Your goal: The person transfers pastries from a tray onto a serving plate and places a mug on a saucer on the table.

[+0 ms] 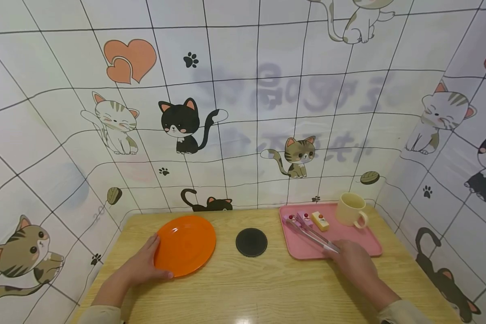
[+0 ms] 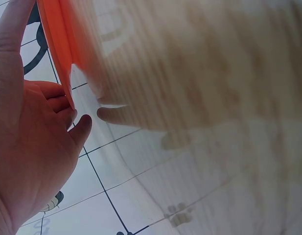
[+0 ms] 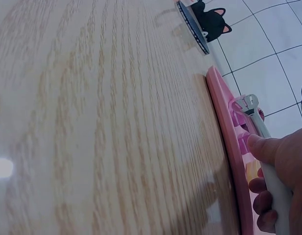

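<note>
My left hand holds the rim of an orange plate at its left side, with the thumb along the near edge. The left wrist view shows the plate's edge between thumb and fingers. My right hand grips metal tongs with a pale handle. Over a pink tray, the tongs reach their tips to the leftmost purple cake piece. Whether the tips pinch it, I cannot tell. Beside it are another purple piece and a yellow one, each with a red or orange topping.
A cream mug stands at the tray's back right. Between plate and tray, a round black coaster lies on the wooden table. Walls covered with cat-print sheets enclose the back and both sides.
</note>
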`<state>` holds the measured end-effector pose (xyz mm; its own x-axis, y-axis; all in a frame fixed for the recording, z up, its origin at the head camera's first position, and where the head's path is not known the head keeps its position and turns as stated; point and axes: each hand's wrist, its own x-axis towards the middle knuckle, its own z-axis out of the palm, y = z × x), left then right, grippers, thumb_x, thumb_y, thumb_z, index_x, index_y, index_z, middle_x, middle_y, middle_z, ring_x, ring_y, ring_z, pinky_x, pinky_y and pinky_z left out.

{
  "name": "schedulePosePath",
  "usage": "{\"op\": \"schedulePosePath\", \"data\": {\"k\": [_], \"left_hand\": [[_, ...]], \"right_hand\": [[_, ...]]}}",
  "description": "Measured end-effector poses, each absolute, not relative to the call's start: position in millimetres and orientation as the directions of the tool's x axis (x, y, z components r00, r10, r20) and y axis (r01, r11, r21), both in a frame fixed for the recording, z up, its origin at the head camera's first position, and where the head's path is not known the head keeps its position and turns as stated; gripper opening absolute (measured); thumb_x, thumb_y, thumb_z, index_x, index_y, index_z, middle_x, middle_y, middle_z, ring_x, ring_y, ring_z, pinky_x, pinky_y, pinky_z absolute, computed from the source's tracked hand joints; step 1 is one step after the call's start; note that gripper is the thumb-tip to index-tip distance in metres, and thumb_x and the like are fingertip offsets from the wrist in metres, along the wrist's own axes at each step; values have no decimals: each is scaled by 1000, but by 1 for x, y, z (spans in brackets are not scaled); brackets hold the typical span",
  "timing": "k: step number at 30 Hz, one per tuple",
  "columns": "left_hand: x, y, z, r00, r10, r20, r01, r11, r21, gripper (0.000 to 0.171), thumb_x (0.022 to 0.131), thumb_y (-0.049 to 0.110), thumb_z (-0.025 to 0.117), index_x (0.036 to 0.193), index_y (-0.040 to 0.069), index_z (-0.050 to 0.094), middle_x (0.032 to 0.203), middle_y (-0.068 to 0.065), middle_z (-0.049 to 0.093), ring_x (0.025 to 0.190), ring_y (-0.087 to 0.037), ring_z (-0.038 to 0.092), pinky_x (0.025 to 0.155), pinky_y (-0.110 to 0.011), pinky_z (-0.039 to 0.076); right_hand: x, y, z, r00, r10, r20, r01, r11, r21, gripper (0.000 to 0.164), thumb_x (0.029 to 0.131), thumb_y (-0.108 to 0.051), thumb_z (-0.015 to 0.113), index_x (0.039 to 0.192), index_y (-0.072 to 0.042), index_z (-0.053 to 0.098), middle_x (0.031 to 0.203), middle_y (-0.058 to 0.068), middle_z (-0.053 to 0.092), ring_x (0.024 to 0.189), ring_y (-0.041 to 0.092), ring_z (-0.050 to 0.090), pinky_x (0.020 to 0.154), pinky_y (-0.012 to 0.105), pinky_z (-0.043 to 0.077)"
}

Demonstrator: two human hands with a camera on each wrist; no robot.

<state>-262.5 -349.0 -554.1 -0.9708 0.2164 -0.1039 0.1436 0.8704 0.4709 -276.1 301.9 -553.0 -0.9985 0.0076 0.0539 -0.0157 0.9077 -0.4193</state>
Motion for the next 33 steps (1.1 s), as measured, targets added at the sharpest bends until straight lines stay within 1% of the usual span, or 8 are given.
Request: {"op": "schedulePosePath", "data": {"k": [5,8,12,16,21,25,28,33], "left_hand": [[-263,-349,-554,-971,213,-110,138,873,469,143,75,63,97,169,-13,20,178,-36,13,162,-59,20,124,-75,31],[-263,-348,-553,-972,208,-113,132,874,468,143,75,62,97,170,-13,20,178,-36,13,162,-59,20,125,-75,31],[-263,-348,-552,-972,207,-114,132,875,465,144,75,63,97,170,-13,19,178,-36,12,162,-59,20,125,-75,30],[-263,-348,-552,-971,205,-122,126,875,468,145,75,63,97,170,-13,19,178,-36,12,162,-59,19,125,-75,29],[-262,-347,-551,-972,203,-120,125,875,468,144,75,62,98,169,-14,20,178,-37,13,162,-60,20,124,-75,30],[-262,-346,-551,-972,203,-118,126,876,465,143,75,61,98,169,-14,21,177,-37,13,161,-60,21,124,-75,31],[-262,-346,-551,-972,201,-124,122,877,465,143,75,61,98,169,-13,20,178,-37,13,162,-59,20,124,-75,31],[-262,-347,-551,-971,202,-128,120,876,466,142,76,61,97,170,-13,20,178,-36,12,162,-59,20,125,-75,30]], "right_hand": [[-276,303,-554,-998,4,67,-25,904,-427,34,103,-43,79,81,-18,70,74,-3,57,70,20,51,64,38,43],[-277,304,-554,-997,2,82,-34,899,-436,29,102,-43,79,93,-16,80,80,-5,66,73,20,54,68,41,50],[-277,304,-553,-996,6,93,-36,895,-445,33,102,-43,79,106,-11,84,90,-2,74,77,21,58,74,48,57],[-276,303,-551,-995,5,100,-39,897,-440,37,102,-44,79,111,-8,84,96,1,78,82,22,64,80,54,59],[-274,299,-547,-993,-6,116,-56,901,-430,36,102,-47,79,105,-12,83,90,-2,74,81,21,63,77,50,58],[-273,296,-544,-993,-17,117,-66,900,-432,33,102,-49,79,89,-18,77,79,-6,63,75,20,55,69,41,50],[-272,294,-542,-991,-29,134,-85,896,-436,36,103,-47,79,80,-21,69,75,-6,58,72,19,52,67,39,47],[-273,289,-539,-986,-51,160,-117,892,-436,31,101,-44,82,83,-21,72,76,-7,63,73,18,56,69,43,52]]}}
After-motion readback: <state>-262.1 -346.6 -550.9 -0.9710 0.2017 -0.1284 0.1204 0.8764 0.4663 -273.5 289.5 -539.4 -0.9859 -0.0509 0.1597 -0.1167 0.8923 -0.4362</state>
